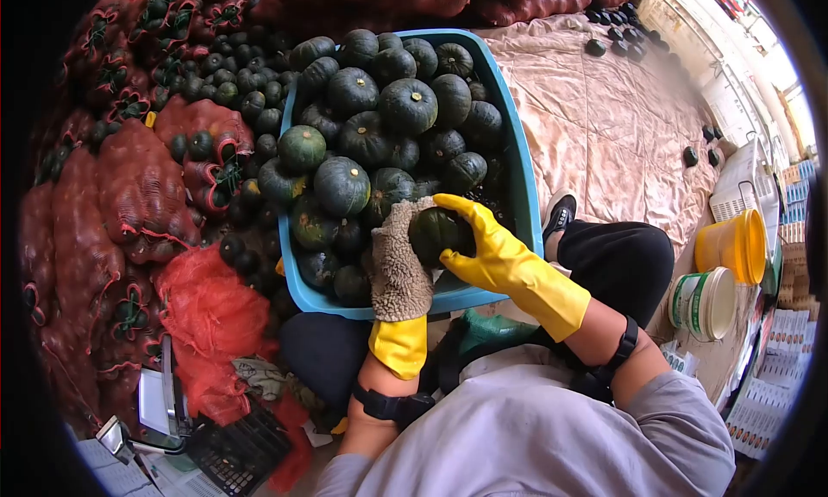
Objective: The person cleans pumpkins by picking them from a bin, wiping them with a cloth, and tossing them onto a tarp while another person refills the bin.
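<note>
A small dark green pumpkin (438,237) is held between my two hands over the near edge of a blue plastic tub (517,139). My right hand (509,260), in a yellow rubber glove, grips it from the right, thumb below and fingers over the top. On its left side rests my left hand (402,264), which wears a shaggy brown mitt over a yellow glove. The mitt hides those fingers, but it curves against the pumpkin. Many more green pumpkins (408,106) are heaped in the tub, some with pale stem scars.
Red mesh sacks (142,182) of pumpkins are stacked at the left, with loose pumpkins (233,79) beside the tub. An empty red net (216,299) lies nearby. A yellow bucket (724,245) and a white bucket (703,303) stand right. A beige sheet (595,118) covers the floor.
</note>
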A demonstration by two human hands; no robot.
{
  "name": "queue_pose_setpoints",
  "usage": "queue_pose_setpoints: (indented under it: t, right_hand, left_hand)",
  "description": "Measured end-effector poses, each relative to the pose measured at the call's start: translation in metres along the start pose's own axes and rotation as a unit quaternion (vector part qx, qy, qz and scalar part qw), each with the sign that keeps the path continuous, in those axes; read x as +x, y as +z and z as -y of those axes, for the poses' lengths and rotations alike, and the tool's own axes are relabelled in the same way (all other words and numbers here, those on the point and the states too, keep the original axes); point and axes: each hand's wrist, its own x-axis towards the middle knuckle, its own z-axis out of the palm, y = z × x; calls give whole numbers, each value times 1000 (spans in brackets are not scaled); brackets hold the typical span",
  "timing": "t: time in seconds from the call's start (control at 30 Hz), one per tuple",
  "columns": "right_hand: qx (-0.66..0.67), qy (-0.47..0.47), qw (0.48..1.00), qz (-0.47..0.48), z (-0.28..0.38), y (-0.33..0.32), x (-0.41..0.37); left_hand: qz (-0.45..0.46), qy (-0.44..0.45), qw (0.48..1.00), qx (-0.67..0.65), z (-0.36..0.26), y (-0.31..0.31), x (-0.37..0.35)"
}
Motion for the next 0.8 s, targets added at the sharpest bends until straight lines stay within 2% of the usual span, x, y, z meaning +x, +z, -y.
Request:
queue_pose_setpoints:
  t: [0.07,0.13,0.17,0.2,0.23,0.27,0.37,0.43,0.5,0.53,0.6,0.63,0.67,0.8]
  right_hand:
    - [3,-5,994,105,14,-21,11]
    - [110,118,982,96,1,-18,11]
    - [221,307,922,78,41,-30,18]
    - [287,294,911,-30,1,0,9]
    - [339,302,887,-81,-9,9,9]
    - [388,309,858,-131,-19,16,8]
    - [366,177,901,-155,-41,15,-8]
    - [245,140,944,-169,-42,17,-8]
    - [260,255,909,-203,-31,20,-1]
    - [127,187,946,-231,-34,25,-2]
    - [65,163,956,-233,-37,29,-9]
    - [75,165,954,-238,-39,31,-10]
    - [83,166,952,-243,-42,32,-11]
    - [14,111,963,-246,-33,31,-14]
  left_hand:
    - [8,20,998,-58,10,0,4]
    - [16,-5,999,-34,1,-2,4]
    - [23,-38,999,20,-26,-9,4]
    - [30,-71,994,73,-44,-10,4]
    - [48,-86,986,138,-49,-4,5]
    - [46,-38,978,202,-53,1,5]
    - [56,56,925,372,-53,21,3]
    - [93,74,853,509,-60,31,4]
    - [125,90,759,633,-67,38,8]
    - [117,107,762,628,-62,37,7]
    - [94,147,837,518,-47,30,7]
    - [83,175,869,455,-42,23,8]
    - [141,99,910,378,-68,4,13]
    - [125,48,905,405,-94,-12,22]
